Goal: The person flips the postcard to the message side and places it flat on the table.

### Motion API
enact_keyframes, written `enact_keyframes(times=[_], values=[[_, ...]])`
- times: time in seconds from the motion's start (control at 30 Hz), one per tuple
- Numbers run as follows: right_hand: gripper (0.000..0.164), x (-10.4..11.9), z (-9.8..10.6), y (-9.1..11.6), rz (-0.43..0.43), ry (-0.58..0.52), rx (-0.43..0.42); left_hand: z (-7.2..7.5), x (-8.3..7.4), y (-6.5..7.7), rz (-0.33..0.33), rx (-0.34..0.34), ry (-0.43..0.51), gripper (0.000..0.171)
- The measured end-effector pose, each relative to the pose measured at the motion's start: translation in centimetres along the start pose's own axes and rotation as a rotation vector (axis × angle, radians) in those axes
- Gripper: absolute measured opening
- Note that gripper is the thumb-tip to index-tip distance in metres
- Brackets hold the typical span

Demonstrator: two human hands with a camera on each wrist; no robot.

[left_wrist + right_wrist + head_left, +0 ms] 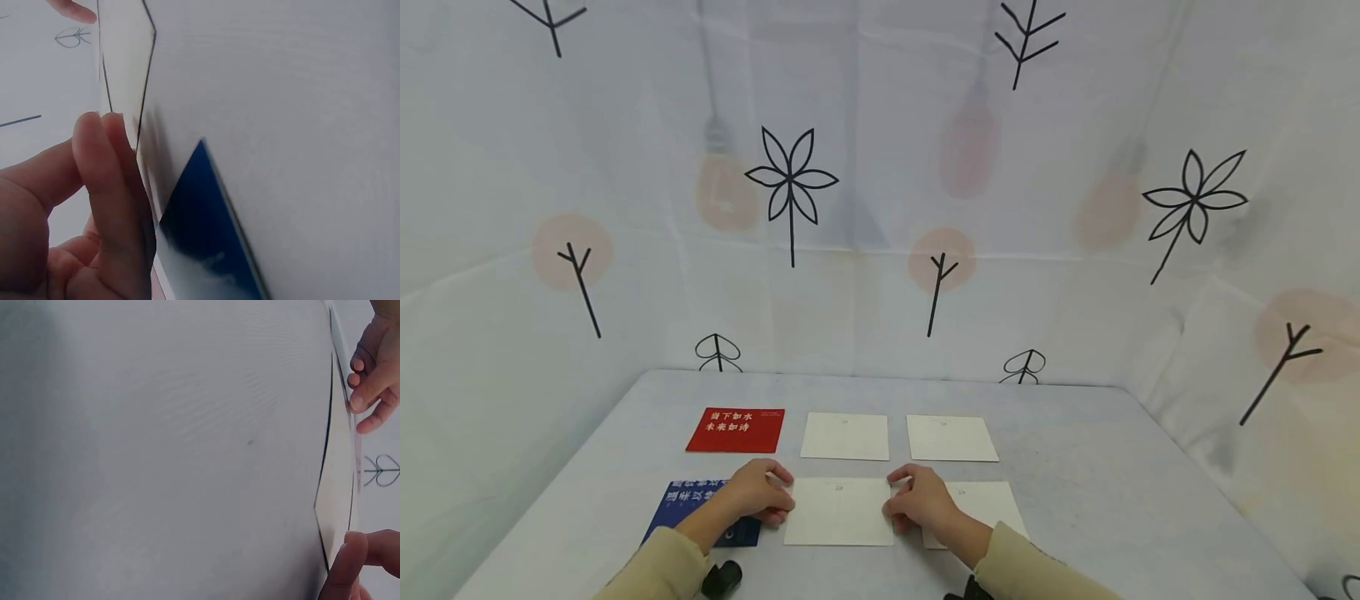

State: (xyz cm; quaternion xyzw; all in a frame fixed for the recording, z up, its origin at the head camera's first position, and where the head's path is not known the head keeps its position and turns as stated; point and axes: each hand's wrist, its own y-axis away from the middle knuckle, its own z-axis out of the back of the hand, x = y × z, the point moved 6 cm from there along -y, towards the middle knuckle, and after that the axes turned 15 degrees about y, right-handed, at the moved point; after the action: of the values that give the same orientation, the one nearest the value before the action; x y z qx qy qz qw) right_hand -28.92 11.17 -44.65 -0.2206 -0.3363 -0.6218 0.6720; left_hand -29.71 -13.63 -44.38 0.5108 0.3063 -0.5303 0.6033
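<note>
A blank-looking cream card (839,517) with a small mark near its top edge lies in the middle of the front row, between both hands. My left hand (756,490) holds its left edge, fingers bent and tips at the border. On the opposite edge my right hand (925,500) grips it the same way. In the left wrist view the thumb and a finger (100,150) meet at the card's rim. Under the left hand and forearm, a blue card (681,504) with white characters is partly covered. The right hand and wrist overlap another cream card (988,504).
Behind stands a second row: a red card (735,431) with white characters, then two cream cards, one left (845,437) and one right (952,439). All lie on a white table (1097,500). A white patterned curtain (880,317) encloses its back and sides.
</note>
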Motion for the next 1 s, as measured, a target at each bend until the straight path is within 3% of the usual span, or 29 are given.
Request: enact_keyframes(times=[0.17, 0.43, 1.0], values=[[0.034, 0.6, 0.3, -0.4, 0.022, 0.02, -0.031, 0.5, -0.7, 0.3, -0.039, -0.008, -0.001, 0.032], [0.035, 1.9, 0.2, -0.6, 0.042, -0.063, -0.022, 2.0, -0.9, 0.2, -0.05, -0.029, 0.061, 0.038], [0.035, 4.4, -0.6, -2.4, 0.093, -0.172, -0.041, 6.4, -0.5, -0.4, -0.135, -0.091, 0.079, 0.042]])
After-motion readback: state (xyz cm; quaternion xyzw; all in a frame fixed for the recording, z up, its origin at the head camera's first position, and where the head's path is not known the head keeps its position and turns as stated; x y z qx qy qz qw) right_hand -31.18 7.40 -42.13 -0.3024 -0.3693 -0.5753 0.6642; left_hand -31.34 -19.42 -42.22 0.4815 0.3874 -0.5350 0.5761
